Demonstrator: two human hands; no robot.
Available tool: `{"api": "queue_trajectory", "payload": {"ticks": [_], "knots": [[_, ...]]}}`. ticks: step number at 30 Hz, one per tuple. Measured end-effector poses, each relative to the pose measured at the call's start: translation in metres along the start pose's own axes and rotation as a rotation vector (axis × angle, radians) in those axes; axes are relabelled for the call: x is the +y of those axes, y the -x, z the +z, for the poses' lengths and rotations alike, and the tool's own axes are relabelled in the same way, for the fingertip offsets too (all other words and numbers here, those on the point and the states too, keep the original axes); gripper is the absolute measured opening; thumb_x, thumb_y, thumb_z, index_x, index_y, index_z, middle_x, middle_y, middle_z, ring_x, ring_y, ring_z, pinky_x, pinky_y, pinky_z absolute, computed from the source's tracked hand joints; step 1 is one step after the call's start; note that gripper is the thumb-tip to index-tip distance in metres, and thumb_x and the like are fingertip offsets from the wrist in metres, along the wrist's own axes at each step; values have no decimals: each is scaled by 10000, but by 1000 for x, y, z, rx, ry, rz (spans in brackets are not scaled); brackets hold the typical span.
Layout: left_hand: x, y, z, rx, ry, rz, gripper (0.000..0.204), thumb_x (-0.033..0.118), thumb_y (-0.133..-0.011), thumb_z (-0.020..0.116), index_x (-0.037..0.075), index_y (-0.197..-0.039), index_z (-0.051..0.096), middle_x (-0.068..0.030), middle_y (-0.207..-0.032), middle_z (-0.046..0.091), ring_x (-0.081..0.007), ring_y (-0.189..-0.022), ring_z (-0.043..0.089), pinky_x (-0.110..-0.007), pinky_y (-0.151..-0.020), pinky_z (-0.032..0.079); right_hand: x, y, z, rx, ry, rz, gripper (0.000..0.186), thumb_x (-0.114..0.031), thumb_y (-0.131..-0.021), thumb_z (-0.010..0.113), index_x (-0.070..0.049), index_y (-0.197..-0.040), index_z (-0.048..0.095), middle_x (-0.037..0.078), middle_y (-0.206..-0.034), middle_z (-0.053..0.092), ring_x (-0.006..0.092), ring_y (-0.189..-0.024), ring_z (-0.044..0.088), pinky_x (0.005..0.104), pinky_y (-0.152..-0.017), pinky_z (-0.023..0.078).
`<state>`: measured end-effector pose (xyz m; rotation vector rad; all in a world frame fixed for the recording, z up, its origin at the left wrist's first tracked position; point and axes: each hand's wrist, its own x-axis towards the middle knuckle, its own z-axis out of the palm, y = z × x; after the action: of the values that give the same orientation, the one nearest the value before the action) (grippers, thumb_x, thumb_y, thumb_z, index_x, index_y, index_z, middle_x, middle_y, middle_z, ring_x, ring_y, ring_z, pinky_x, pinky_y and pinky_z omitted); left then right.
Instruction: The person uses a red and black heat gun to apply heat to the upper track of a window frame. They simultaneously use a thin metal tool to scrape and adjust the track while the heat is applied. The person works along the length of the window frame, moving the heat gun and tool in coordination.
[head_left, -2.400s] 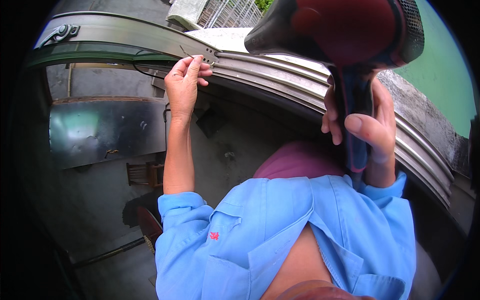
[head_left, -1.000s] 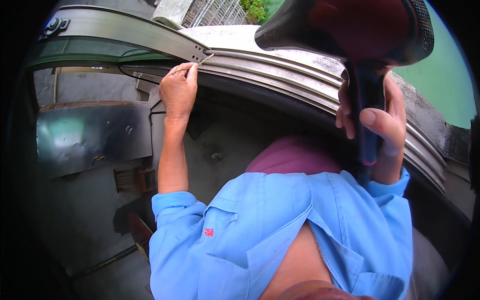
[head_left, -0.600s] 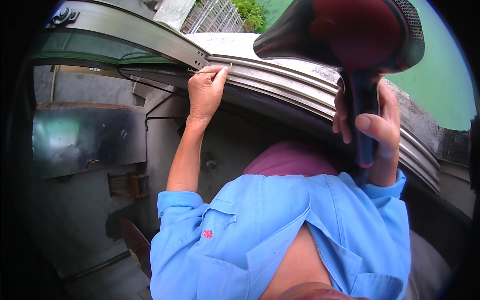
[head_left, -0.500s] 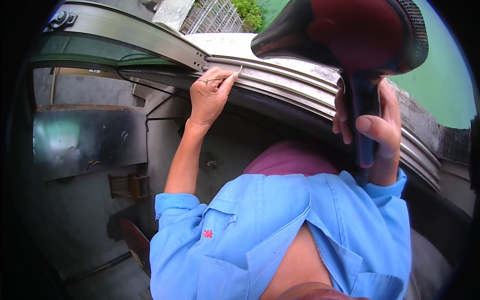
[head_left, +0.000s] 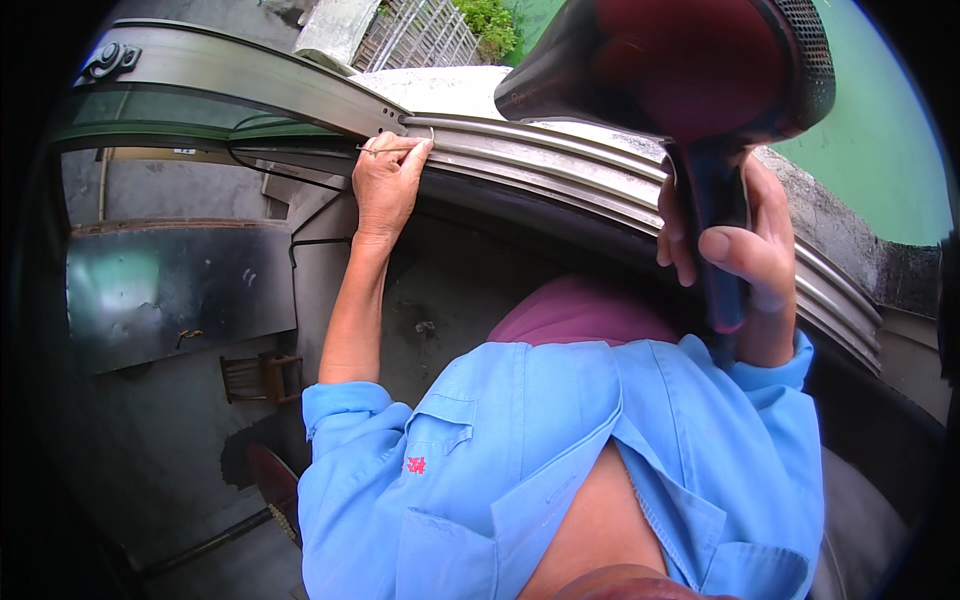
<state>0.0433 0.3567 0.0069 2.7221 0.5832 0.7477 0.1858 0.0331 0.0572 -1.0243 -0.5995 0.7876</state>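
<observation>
Holding a red-and-black hair dryer (head_left: 690, 70) on the right and a thin bent rod (head_left: 402, 149) on the left.
Gripping the hair dryer's handle (head_left: 710, 225) in the curled fingers of the right hand (head_left: 760, 255), with the nozzle (head_left: 545, 78) toward the left. Pinching the rod in the closed fingers of the left hand (head_left: 387, 190), at the left end of the sliding-window track (head_left: 560, 155), near the metal window frame (head_left: 250, 72), with contact hard to judge.

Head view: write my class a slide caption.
Left hand pinching a thin stick-like thing by a window track; right hand holding a hair dryer.
</observation>
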Motion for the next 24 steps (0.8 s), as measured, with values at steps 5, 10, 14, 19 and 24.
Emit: {"api": "queue_trajectory", "payload": {"ticks": [5, 10, 14, 19, 24], "knots": [[31, 4, -5, -127, 253, 65, 90, 95, -779, 707, 13, -816, 701, -65, -679, 590, -186, -666, 528, -294, -636, 423, 5, 2, 1, -148, 31, 93, 587, -222, -629, 693, 38, -1123, 511, 74, -773, 570, 117, -598, 553, 231, -534, 444], [-3, 0, -16, 64, -128, 138, 84, 148, -776, 700, 67, -798, 699, -39, -701, 583, -230, -715, 558, -336, -687, 445, 8, 17, -5, -114, 116, 63, 617, -205, -601, 700, 32, -1142, 519, 63, -806, 570, 124, -687, 543, 247, -604, 423], [-12, 1, -12, 171, -219, 77, 104, 169, -788, 692, 67, -801, 703, -44, -742, 618, -233, -751, 583, -342, -712, 456, 2, 25, -4, -15, 107, 69, 607, -182, -589, 677, 44, -1127, 510, 91, -783, 567, 133, -624, 548, 242, -551, 443], [16, 8, 1, 36, 102, -7, 154, 170, -801, 685, 21, -768, 702, -80, -808, 679, -254, -768, 626, -341, -718, 478, 1, 30, 2, 70, 91, 49, 594, -179, -601, 657, 77, -1109, 486, 116, -745, 566, 142, -550, 549, 243, -495, 457], [78, 16, 20, -47, 97, 122, 160, 206, -778, 699, 51, -736, 707, -72, -758, 659, -262, -716, 611, -362, -674, 477, -4, 33, 7, 99, 128, 33, 619, -251, -594, 688, 76, -1082, 490, 126, -736, 569, 143, -541, 549, 238, -479, 455]]}}
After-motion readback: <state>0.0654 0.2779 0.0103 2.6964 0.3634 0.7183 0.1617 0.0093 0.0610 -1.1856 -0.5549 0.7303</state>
